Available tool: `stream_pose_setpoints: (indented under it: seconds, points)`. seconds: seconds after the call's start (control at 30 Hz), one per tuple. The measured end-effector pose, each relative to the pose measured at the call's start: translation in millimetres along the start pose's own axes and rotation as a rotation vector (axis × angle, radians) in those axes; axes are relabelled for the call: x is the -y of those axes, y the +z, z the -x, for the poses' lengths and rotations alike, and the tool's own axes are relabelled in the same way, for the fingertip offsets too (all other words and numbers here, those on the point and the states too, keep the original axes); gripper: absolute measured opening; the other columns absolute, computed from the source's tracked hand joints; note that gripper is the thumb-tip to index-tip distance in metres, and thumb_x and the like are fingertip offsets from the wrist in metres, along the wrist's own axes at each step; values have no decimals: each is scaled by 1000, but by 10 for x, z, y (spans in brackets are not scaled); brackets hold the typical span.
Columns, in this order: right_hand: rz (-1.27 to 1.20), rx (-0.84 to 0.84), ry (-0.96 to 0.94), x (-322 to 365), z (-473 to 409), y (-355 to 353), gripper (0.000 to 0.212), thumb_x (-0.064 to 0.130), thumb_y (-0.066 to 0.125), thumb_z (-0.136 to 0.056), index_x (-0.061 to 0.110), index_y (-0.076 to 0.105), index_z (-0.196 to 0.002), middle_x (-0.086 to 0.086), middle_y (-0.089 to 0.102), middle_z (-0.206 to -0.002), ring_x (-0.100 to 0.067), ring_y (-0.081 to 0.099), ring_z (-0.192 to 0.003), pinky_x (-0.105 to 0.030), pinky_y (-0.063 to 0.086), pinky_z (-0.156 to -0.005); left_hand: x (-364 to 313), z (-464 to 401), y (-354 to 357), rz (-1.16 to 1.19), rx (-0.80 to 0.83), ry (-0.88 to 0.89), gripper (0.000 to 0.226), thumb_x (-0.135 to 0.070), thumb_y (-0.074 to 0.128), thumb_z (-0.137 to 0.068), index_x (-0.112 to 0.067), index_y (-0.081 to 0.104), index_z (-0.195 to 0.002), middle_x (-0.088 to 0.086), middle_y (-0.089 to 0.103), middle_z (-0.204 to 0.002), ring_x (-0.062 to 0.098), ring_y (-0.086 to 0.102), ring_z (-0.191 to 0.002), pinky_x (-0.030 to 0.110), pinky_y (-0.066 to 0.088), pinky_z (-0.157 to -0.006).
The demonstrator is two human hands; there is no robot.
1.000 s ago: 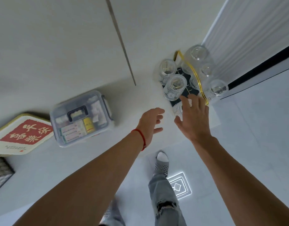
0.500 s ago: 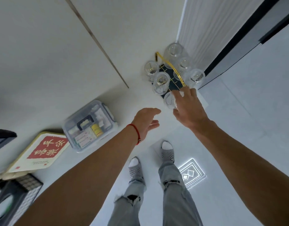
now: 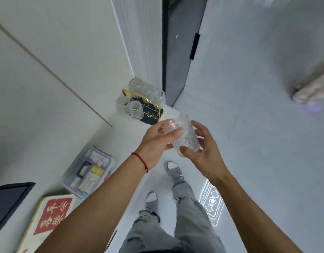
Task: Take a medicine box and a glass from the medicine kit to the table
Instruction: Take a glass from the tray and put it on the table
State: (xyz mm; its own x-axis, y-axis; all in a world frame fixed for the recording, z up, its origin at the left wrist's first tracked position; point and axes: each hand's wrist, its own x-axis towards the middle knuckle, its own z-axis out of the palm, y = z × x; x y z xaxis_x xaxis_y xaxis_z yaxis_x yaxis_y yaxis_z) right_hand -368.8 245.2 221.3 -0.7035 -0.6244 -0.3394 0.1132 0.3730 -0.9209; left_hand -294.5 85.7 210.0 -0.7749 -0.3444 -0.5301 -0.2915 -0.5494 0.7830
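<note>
Head view showed both the left hand [image 3: 157,141] and right hand [image 3: 203,152] gripping a ribbed glass [image 3: 186,137] at centre frame; fetching the medicine box from the clear kit [image 3: 88,170] at lower left likely came next.

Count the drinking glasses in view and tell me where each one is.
6. One glass is held between the left hand and right hand. Five stand at the black tray: three along its far side, two at its left. Others may be hidden.

The white desk [image 3: 48,128] carries a dark tray [image 3: 154,115] of upturned glasses [image 3: 135,109], a clear medicine kit [image 3: 88,171], a red-and-cream box [image 3: 48,218], and what may be a dark screen [image 3: 8,199] at its edge.
</note>
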Motion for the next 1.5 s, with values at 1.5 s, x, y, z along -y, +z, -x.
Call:
stream_pose_setpoints:
  seconds: [1.5]
  points:
    - [-353,-1945,699,-3966,7719,-5607,87,23,90,-63,30,43,-136,7,54,-129,-12,56,-111,-20,43,-89,5945,3587,9233,-1376,1746,-167,47,-31,61,-94,-30,51,-139,0,48,-145,16,45,-132,24,36,-93]
